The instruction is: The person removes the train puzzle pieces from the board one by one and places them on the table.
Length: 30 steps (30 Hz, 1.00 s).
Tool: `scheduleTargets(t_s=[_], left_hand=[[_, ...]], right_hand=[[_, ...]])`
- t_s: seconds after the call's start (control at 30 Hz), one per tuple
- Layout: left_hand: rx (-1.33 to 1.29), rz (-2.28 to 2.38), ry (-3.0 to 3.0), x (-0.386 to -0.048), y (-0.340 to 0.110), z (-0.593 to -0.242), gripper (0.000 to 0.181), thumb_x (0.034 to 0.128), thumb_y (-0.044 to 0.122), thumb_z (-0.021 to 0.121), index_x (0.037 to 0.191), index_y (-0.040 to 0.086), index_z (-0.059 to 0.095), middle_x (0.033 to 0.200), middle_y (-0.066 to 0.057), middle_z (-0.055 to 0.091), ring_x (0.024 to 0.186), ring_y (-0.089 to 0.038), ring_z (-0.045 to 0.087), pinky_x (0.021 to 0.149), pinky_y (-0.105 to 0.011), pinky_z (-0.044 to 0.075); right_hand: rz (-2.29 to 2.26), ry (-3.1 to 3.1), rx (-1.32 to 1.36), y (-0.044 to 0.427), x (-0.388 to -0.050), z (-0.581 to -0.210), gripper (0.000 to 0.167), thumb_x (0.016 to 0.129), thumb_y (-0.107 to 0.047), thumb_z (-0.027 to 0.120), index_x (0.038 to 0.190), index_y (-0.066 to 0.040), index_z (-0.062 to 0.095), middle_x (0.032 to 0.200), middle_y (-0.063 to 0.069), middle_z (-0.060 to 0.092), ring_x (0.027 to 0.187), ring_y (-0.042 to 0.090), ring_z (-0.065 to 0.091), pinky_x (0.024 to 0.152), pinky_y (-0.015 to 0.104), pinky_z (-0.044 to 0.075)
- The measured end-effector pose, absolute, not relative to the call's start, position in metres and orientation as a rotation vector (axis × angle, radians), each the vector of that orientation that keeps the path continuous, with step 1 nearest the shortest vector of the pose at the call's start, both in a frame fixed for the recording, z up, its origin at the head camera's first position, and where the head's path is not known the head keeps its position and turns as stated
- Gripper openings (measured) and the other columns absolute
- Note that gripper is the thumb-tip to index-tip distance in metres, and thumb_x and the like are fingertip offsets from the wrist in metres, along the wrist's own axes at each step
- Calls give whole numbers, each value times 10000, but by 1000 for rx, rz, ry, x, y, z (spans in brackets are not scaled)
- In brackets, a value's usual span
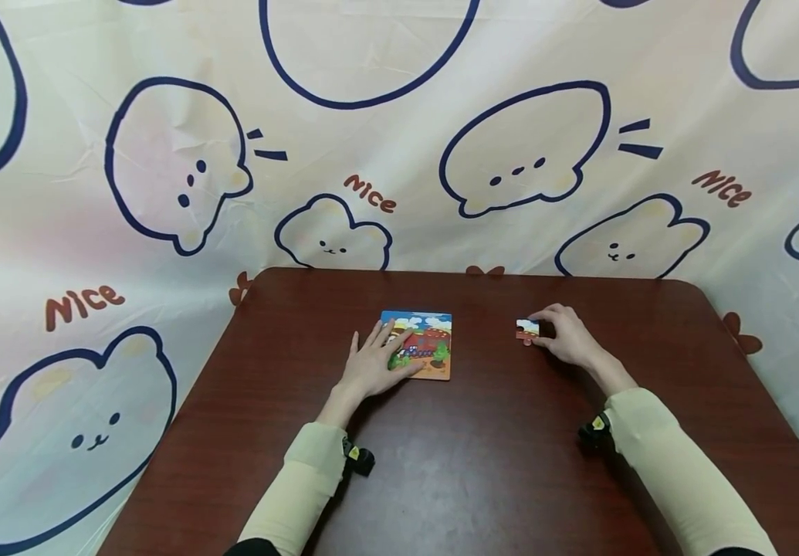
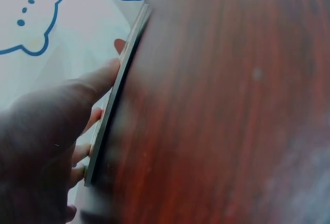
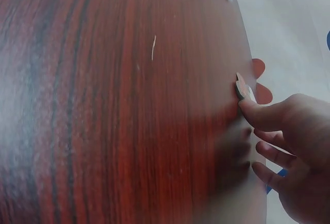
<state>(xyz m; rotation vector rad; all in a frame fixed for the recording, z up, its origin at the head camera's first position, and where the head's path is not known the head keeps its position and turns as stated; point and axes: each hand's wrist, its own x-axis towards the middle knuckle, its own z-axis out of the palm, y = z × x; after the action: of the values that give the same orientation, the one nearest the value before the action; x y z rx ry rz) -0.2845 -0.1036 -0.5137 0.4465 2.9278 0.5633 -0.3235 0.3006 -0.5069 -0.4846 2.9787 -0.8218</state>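
Observation:
A colourful jigsaw puzzle [image 1: 438, 340] with blue sky, a red shape and green plants lies flat on the table. My left hand [image 1: 370, 368] rests on its left side, fingers spread, covering part of the picture. In the left wrist view, the puzzle board [image 2: 112, 103] shows edge-on with the thumb against its rim. To the right of the puzzle, my right hand [image 1: 567, 336] pinches a small puzzle piece [image 1: 527, 330] between thumb and fingertips. The right wrist view shows the piece [image 3: 241, 87] close to the tabletop; whether it touches the wood I cannot tell.
The dark reddish-brown table [image 1: 482, 463] has its far edge just beyond both hands. Behind it hangs a pale cloth [image 1: 413, 154] printed with blue-outlined cartoon figures. A small dark device with a yellow mark [image 1: 360, 457] sits at the left wrist, a similar device [image 1: 595, 432] at the right.

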Motion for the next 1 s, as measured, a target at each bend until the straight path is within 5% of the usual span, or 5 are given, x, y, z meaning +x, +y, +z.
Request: scheduleTargets(t_s=[0.53,0.7,0.83,1.0], left_hand=[[442,671,2960,-284,-107,-528,853,1022,693,629,1733,292,379,1854,-68,231,1749,-325,136,1391,-694,21],[439,679,2934,-288,-109,-534,881,1014,709,616,1747,310,333,1864,-54,189,1757,-305,85,1393,-682,-30],[431,657,2938,-289,-109,-537,921,1012,728,597,1761,284,295,1867,-48,177,1758,-296,81,1393,-683,-26],[419,627,2960,-287,-107,-536,968,1009,750,575,1770,238,268,1864,-41,192,1756,-288,108,1398,-675,10]], right_hand=[[-943,2981,-413,302,-321,-510,454,1011,-47,764,1434,85,663,1382,338,614,1286,517,558,1108,700,474],[-1208,3030,-361,288,-322,-510,373,1032,-8,717,1394,76,681,1177,274,755,1058,385,717,915,398,591],[-1392,2934,-349,263,-328,-508,362,1049,-37,721,1397,54,691,1109,250,805,914,319,757,699,189,540],[-1437,2839,-401,218,-334,-506,374,1050,-78,739,1404,37,703,1135,222,833,1039,356,798,854,324,635]])
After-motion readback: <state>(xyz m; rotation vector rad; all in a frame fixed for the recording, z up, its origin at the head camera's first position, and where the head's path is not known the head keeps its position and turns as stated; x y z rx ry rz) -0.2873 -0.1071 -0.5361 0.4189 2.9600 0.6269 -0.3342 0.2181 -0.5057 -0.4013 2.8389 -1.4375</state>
